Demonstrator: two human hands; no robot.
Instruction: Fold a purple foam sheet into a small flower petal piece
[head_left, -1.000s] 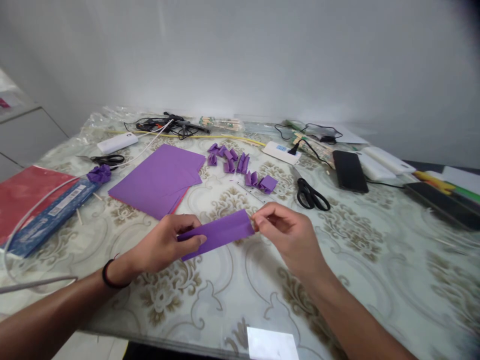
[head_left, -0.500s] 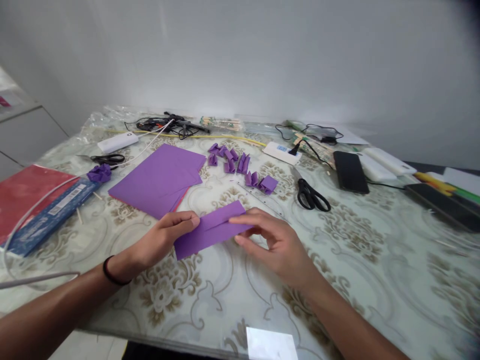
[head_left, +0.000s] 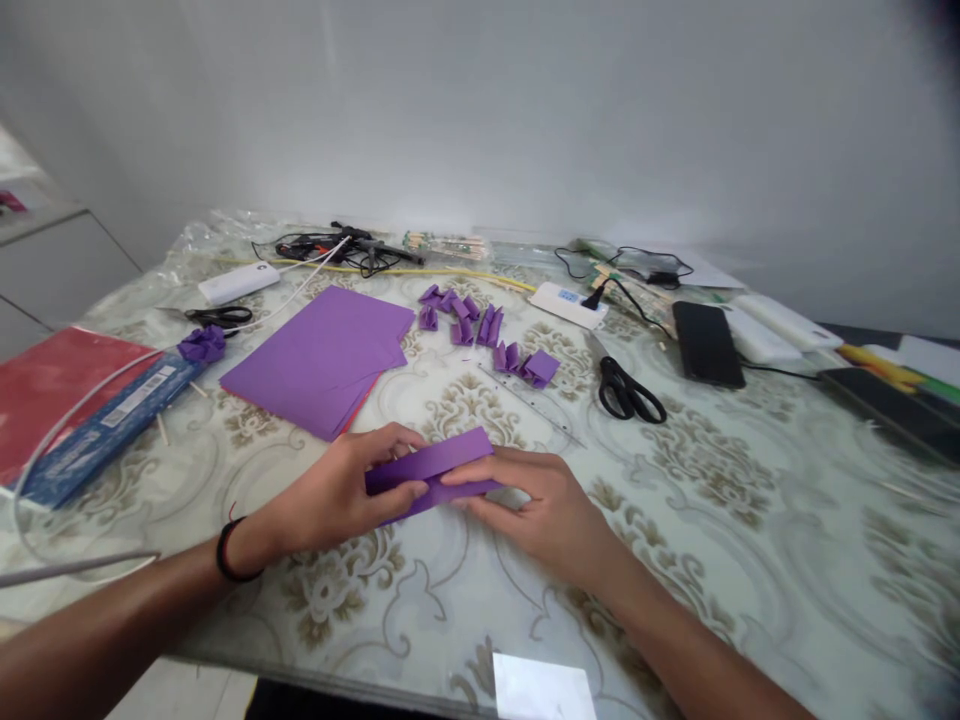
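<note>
Just changed: from a flatter lie half a second ago to a raised far long side on the purple strip (head_left: 450,455), with a trough along the middle. Probably means lengthwise folding under way, crease not yet pressed sharp; a judgement only.

Location of strip: between both hands, close above the front part of the desk (head_left: 435,625), near mid-width, slightly aslant. Left hand (head_left: 337,500): partly closed, gripping the left end, thumb on the near side, other fingers curled behind. Right hand (head_left: 555,500): partly closed on the right portion, fingers laid along the trough, thumb low at the near edge.

Nearby: purple sheets (head_left: 315,350) left of centre, small folded pieces (head_left: 490,325) towards the back edge, black-handled scissors (head_left: 630,392) to the right.

Hidden: left end of strip and several left fingertips; underside of strip; exact contact of right thumb. Cannot tell whether pinched firmly or just supported there. Hard to make out: number of layers, count of sheets, contents of the dark cable tangle (head_left: 367,250) near the back edge. Cut off by the frame: red packet (head_left: 67,385) at left, pale rectangle (head_left: 544,685) at the front edge.
</note>
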